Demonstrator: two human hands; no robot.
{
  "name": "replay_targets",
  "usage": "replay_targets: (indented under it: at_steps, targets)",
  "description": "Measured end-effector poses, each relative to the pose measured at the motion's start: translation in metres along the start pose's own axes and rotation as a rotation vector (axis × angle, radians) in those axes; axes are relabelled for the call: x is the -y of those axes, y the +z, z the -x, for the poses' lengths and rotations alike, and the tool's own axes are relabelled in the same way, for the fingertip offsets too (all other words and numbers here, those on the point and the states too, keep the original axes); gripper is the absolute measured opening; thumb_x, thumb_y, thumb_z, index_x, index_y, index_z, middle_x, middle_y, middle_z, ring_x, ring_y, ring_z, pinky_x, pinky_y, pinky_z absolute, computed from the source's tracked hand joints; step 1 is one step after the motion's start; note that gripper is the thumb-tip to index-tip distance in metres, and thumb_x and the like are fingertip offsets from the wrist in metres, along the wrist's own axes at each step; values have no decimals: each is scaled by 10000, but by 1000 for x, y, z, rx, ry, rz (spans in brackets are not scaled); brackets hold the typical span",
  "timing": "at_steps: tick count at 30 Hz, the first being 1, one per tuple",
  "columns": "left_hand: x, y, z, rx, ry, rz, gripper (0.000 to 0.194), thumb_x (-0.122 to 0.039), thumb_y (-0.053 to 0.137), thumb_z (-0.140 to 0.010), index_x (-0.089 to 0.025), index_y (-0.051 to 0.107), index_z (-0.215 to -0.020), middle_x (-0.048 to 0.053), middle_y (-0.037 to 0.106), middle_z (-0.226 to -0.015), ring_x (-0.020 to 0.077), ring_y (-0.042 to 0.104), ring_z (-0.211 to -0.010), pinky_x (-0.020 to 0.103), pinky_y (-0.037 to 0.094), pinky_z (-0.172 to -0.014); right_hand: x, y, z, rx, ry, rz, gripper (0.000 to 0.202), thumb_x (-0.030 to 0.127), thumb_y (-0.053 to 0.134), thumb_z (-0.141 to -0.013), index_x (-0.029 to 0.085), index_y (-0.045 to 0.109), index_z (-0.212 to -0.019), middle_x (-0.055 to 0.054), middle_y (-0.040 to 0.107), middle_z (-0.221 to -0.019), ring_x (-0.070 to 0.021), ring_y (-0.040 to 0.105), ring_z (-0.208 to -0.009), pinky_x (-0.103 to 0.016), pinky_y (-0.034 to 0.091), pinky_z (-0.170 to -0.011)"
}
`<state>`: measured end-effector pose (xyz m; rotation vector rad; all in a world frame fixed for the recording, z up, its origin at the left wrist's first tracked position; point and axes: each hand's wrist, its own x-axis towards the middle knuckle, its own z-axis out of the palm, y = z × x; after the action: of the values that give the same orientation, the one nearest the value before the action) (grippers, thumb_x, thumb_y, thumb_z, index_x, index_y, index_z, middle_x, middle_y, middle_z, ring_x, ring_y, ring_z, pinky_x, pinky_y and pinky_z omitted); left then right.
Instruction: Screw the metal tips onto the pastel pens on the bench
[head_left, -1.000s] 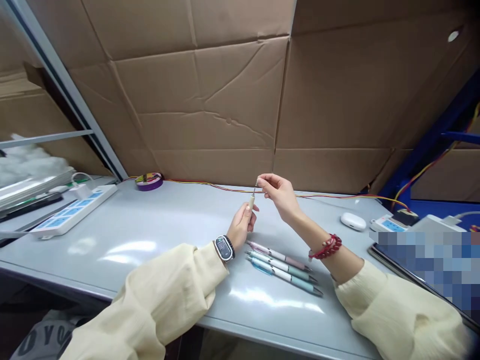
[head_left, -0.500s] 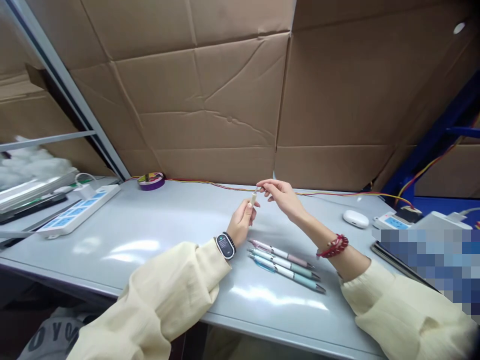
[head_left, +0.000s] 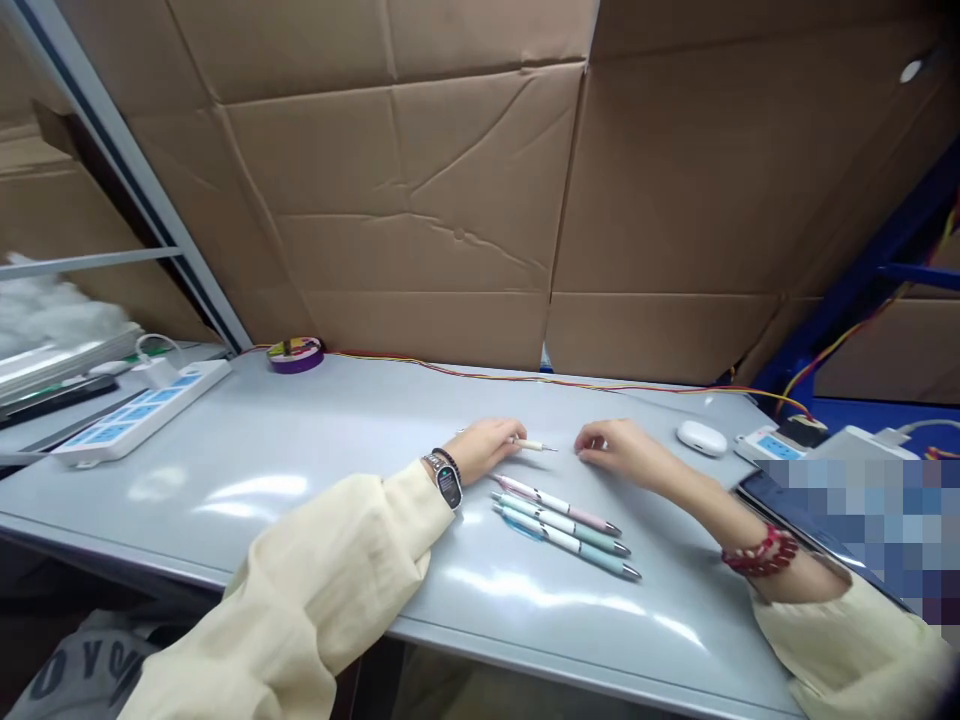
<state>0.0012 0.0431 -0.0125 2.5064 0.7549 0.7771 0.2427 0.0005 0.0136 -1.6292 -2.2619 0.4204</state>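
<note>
A cream-coloured pen [head_left: 534,446] points right, its thin bare tip sticking out. My left hand [head_left: 487,450] is closed over it, palm down, low over the table behind the other pens. To the right of that tip, apart from it, my right hand [head_left: 621,452] has its thumb and fingers curled together close to the tabletop; whatever they pinch, if anything, is too small to make out. Three pens lie side by side in front of my hands: a pink and white pen [head_left: 559,503], a green and white pen [head_left: 562,523] and a blue and white pen [head_left: 568,543].
On the grey table [head_left: 360,430] a roll of purple tape [head_left: 296,356] lies at the back left, near a power strip [head_left: 142,415]. At right are a white earphone case [head_left: 701,438], another power strip [head_left: 769,445] and a dark tablet-like device [head_left: 780,510]. Thin wires run along the cardboard wall [head_left: 420,250].
Both hands have come down to the table and moved apart. My right hand has left the pen's tip and shifted right; my left hand has turned palm down, laying the pen nearly flat.
</note>
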Motion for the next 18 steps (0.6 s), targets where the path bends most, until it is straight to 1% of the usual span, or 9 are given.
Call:
replay_targets:
  at_steps: [3,6,8,10,12,13,14,17,18]
  targets:
    - [0,1,0,63,22,-78,108,-232,478,-869,-218,581,-902,33,588,-868,188,537,-806,286,406,-746,-7,-1,5,83,3,10,169,182,496,-773,192,654,-831,-41,668,-790,-188,603,-724,-293,440,-674]
    - [0,1,0,109,29,-162,116,-224,475,-877,-207,574,-935,38,584,-887,191,529,-829,309,404,-780,-12,-3,8,99,-11,40,201,205,514,-773,187,630,-936,-51,660,-816,-196,607,-732,-304,456,-680]
    - [0,0,1,127,33,-211,124,-227,476,-881,-210,565,-966,32,587,-899,187,526,-838,317,404,-797,-12,-6,10,65,-30,58,237,223,538,-771,187,609,-994,-70,657,-875,-212,610,-781,-319,465,-705]
    - [-1,0,2,128,36,-253,145,-248,484,-884,-216,553,-1007,28,590,-921,188,525,-858,325,404,-810,-6,-7,12,-18,-46,86,272,236,541,-785,194,578,-1051,-90,639,-981,-244,594,-888,-357,463,-763]
    - [-4,-1,2,107,42,-289,177,-265,482,-889,-219,537,-1051,34,588,-972,195,517,-902,338,400,-831,10,-6,14,-140,-90,115,283,248,516,-819,206,541,-1097,-93,606,-1061,-267,553,-991,-405,446,-822]
    - [-5,-1,2,89,45,-306,193,-266,473,-893,-219,529,-1072,39,583,-1006,199,509,-934,347,392,-850,22,-4,15,-218,-128,124,280,256,510,-834,212,527,-1110,-84,604,-1051,-268,540,-1009,-419,444,-830]
    - [-7,-2,2,68,49,-323,202,-260,460,-899,-218,523,-1086,44,576,-1037,203,498,-964,357,381,-872,36,-2,16,-274,-204,111,268,255,507,-844,210,520,-1109,-80,602,-1046,-256,540,-1003,-408,449,-828]
    - [-14,-4,3,-5,48,-375,201,-215,440,-895,-205,533,-1073,55,565,-1065,210,471,-1012,384,343,-926,83,12,16,-293,-398,54,208,246,517,-854,191,524,-1055,-78,614,-962,-228,564,-900,-359,482,-733]
    - [-16,-5,3,-30,42,-393,198,-212,455,-884,-199,540,-1063,58,563,-1063,215,466,-1012,392,336,-933,97,19,15,-284,-456,43,229,254,536,-846,182,515,-1063,-88,608,-991,-228,561,-914,-356,485,-737]
